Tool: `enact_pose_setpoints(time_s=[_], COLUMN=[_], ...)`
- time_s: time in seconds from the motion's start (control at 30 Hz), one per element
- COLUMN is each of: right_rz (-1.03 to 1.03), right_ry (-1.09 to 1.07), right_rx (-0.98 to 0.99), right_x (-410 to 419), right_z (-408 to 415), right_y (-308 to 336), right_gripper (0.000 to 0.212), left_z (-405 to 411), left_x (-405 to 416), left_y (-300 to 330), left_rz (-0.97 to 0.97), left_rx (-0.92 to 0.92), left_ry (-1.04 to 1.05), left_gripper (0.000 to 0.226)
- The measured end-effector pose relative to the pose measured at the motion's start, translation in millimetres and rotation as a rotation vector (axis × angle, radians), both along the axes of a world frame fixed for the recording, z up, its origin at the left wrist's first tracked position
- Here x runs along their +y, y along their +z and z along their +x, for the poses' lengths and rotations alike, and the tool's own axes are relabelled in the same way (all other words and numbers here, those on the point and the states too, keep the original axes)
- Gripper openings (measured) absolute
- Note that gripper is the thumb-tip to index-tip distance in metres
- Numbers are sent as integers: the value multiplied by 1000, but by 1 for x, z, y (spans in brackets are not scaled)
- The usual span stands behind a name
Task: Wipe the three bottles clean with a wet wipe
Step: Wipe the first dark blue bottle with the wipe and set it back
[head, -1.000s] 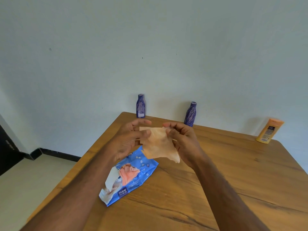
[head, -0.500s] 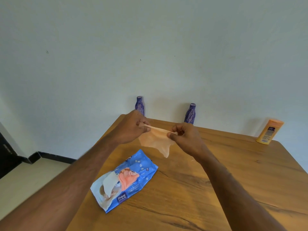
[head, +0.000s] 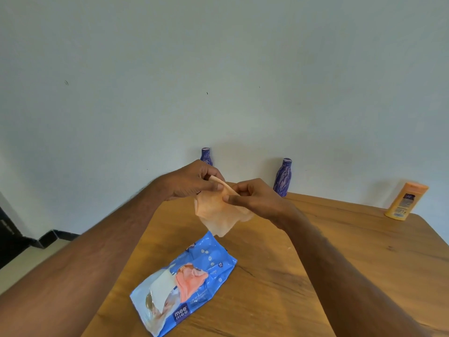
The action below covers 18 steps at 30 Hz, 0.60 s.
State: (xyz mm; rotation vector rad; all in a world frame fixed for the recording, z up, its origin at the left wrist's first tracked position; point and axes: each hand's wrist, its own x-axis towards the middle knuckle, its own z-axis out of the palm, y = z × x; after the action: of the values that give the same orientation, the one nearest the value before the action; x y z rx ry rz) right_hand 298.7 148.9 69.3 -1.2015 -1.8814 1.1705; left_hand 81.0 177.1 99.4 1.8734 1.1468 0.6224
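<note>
The left purple bottle (head: 206, 155) shows only its cap and shoulder; the rest is hidden behind the left hand (head: 192, 182), so where its base stands cannot be told. The right purple bottle (head: 282, 177) is seen nearly whole, with its foot cut by the right hand (head: 254, 199) and the far edge of the wooden table (head: 352, 239). It stands upright, cap up, leaning slightly in the wide-angle view, close to the pale wall (head: 218, 69). The orange bottle (head: 406, 201) stands on its cap at the far right corner, its long axis tilted toward the upper right, possibly propped against the wall, though the contact is hard to make out. The wet wipe (head: 220, 212) is held in the air above the table, between the person and the two purple bottles. Both hands grasp it: the left pinches its upper edge between thumb and fingers, and the right pinches the same edge just beside, so that edge runs as a short taut band from upper left to lower right. The rest of the sheet hangs down crumpled to a point above the wipes pack (head: 184, 285). That blue pack lies flat on the table below the hands, its long axis running from near left to far right, its flap peeled back with an orange wipe bunched at the opening. Both forearms cross the lower view and cover much of the table's near side. At the far left a strip of floor and dark skirting is cut off by the edge of the view.
</note>
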Motion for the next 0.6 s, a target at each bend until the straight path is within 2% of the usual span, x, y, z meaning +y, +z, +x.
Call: enact_pose_setpoints(time_s=[0.13,0.27,0.37,0.47,0.6], right_rz=[34,-6,-24,-40,-53], right_ry=[-50,-300,-386,-419,-464], right_rx=[-104,-45,12,47,117], right_x=[24,50,65,74,83], right_z=[-15,-25,-30,-33,-28], right_y=[-5,-15,-25,-31,-40], right_gripper=[18,21,21,29,34], left_z=[-4,-8,-11,-9,-1], left_x=[26,65,101,127,155], left_y=[-10,-41,-67,-79,-87], left_rz=[-51,35,114,71,88], left_rx=[-122,-320,-203,-150,-95], left_ry=[28,466,687,726,743], left_gripper=[15,32,56,71,74])
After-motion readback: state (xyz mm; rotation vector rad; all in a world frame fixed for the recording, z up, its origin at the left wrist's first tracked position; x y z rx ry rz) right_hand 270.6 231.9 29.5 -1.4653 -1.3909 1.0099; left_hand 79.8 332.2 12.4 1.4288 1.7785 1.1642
